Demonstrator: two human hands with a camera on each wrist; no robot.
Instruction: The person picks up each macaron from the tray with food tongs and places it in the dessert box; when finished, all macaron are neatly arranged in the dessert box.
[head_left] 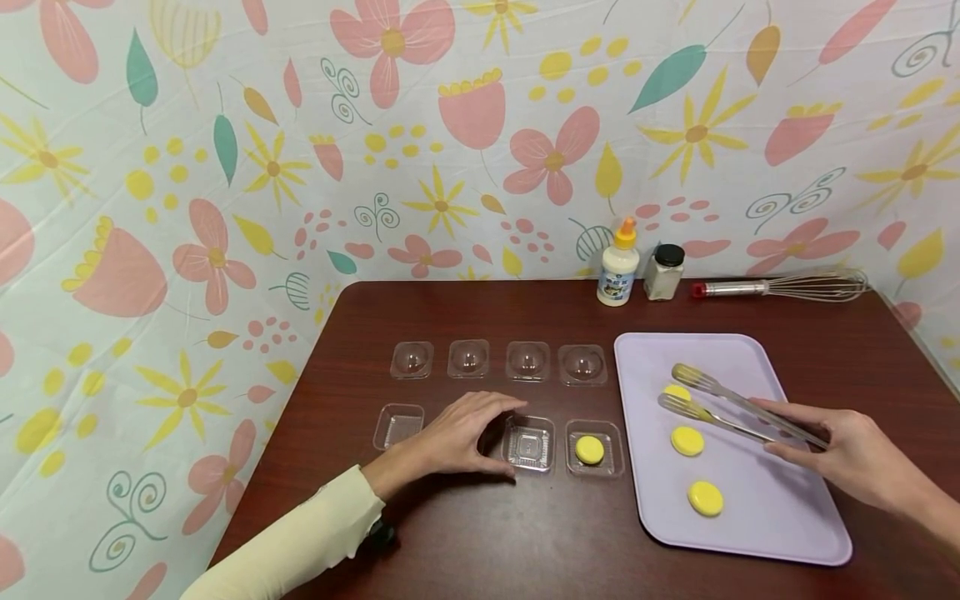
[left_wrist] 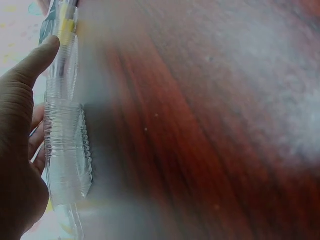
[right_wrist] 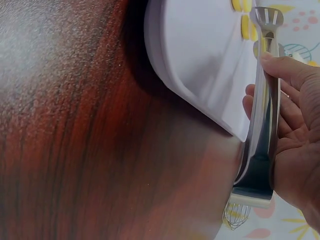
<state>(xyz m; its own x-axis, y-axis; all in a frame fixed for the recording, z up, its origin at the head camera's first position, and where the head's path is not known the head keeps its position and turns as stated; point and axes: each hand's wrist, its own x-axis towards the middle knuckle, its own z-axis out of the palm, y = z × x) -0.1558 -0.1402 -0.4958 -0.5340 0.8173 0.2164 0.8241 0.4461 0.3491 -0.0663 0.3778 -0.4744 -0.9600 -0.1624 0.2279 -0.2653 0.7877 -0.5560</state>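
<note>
My right hand (head_left: 847, 454) grips metal tongs (head_left: 738, 402) over the lilac tray (head_left: 780, 525). The tongs' slotted tips stand on either side of the farthest yellow macaron (head_left: 677, 392), partly covering it. Two more macarons, a middle one (head_left: 687, 441) and a near one (head_left: 706, 498), lie on the tray. My left hand (head_left: 461, 433) reaches around the left side of an empty clear plastic box (head_left: 530, 444), thumb and fingers spread, fingertips right at its edges. Beside it, another clear box (head_left: 615, 467) has a yellow macaron (head_left: 589, 450) in it.
Several clear domed lids (head_left: 470, 358) form a row behind the boxes. Another empty box (head_left: 397, 427) stands left, partly behind my left forearm. At the back stand a squeeze bottle (head_left: 618, 271), a black-capped jar (head_left: 664, 272) and a whisk (head_left: 810, 285), before a flowered cloth.
</note>
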